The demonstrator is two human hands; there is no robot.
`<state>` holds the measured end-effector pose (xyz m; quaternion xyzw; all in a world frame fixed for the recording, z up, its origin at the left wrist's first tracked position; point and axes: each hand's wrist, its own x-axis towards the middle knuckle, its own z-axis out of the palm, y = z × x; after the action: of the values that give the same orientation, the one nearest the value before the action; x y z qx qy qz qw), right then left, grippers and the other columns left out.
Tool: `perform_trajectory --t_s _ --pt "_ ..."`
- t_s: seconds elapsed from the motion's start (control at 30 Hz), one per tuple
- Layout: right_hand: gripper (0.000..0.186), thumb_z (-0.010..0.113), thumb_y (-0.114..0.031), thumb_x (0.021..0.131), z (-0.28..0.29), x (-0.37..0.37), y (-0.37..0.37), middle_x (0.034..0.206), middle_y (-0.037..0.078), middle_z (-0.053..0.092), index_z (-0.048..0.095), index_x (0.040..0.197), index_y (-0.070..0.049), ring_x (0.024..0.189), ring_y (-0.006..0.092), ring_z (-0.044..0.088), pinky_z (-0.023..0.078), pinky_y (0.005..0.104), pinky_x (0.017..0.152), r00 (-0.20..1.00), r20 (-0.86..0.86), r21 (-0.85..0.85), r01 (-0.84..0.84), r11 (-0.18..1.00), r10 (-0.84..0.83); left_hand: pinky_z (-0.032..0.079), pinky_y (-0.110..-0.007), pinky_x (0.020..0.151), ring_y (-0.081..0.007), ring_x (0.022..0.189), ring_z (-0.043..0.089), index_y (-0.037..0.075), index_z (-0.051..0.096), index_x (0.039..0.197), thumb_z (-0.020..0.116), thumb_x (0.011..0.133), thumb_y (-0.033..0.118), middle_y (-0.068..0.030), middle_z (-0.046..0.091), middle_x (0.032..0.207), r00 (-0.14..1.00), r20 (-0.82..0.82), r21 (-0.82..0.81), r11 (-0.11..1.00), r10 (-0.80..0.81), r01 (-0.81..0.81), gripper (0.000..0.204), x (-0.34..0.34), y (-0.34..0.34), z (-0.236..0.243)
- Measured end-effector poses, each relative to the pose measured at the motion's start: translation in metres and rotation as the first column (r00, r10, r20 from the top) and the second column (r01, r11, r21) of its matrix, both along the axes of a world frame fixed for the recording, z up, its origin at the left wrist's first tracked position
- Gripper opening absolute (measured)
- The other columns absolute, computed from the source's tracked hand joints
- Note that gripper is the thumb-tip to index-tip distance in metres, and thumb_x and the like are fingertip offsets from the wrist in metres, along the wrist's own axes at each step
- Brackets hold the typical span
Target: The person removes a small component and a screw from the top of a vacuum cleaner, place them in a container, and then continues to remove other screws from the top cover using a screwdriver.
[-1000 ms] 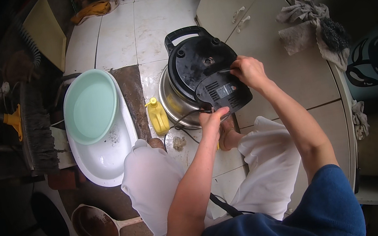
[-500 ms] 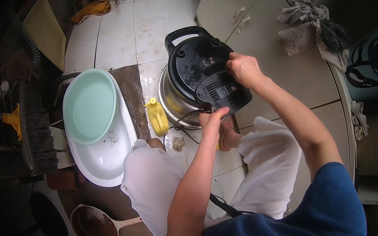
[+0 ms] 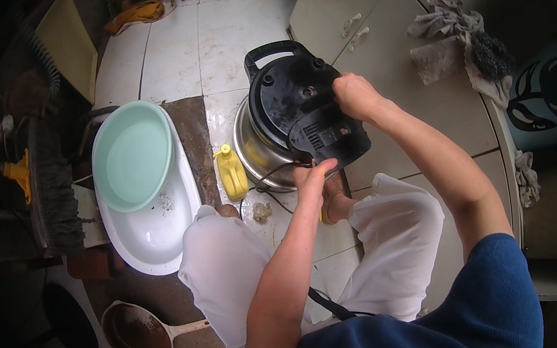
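Black base (image 3: pixel 291 96): left hand (image 3: pixel 311 177) clamped on its near edge, likely steadying it; right hand (image 3: pixel 357 97) fisted at its right rim, contents hidden.

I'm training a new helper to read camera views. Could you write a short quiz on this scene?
1. True or false: the yellow bottle is between the mint-green basin and the black appliance base.

2. Which hand is nearer the yellow bottle?
A) Left hand
B) Right hand
C) Both equally

3. Fill in: the handle of the brown pan points toward the picture's ____ side.

Key:
1. True
2. A
3. right
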<state>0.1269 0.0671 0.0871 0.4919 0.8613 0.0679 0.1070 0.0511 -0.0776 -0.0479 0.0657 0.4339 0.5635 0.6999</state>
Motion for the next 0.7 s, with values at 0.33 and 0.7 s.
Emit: perform_trajectory --t_s 0.33,0.7 --pt "0.017 0.071 -0.014 0.070 0.009 -0.007 -0.009 0.090 0.016 0.069 0.069 0.085 -0.005 0.090 0.0326 0.066 0.053 0.0419 0.078 0.979 -0.122 -0.079 0.154 0.985 -0.163 0.033 -0.025 0.052 -0.0102 0.059 0.049 0.006 0.064 0.089 0.077 0.064 0.009 -0.0007 0.063 0.078 0.998 -0.067 0.013 1.000 0.020 -0.019 0.029 0.000 -0.002 -0.005" --pt "0.021 0.065 -0.024 0.082 -0.001 -0.005 -0.003 0.092 0.018 0.068 0.069 0.088 -0.004 0.090 0.0374 0.065 0.051 0.0444 0.081 0.940 -0.113 -0.107 0.312 0.944 -0.323 0.028 -0.023 0.044 -0.0065 0.054 0.048 0.008 0.065 0.085 0.078 0.064 0.014 0.0024 0.062 0.075 0.995 -0.095 0.026 0.999 0.031 -0.029 0.025 0.003 -0.001 -0.009"
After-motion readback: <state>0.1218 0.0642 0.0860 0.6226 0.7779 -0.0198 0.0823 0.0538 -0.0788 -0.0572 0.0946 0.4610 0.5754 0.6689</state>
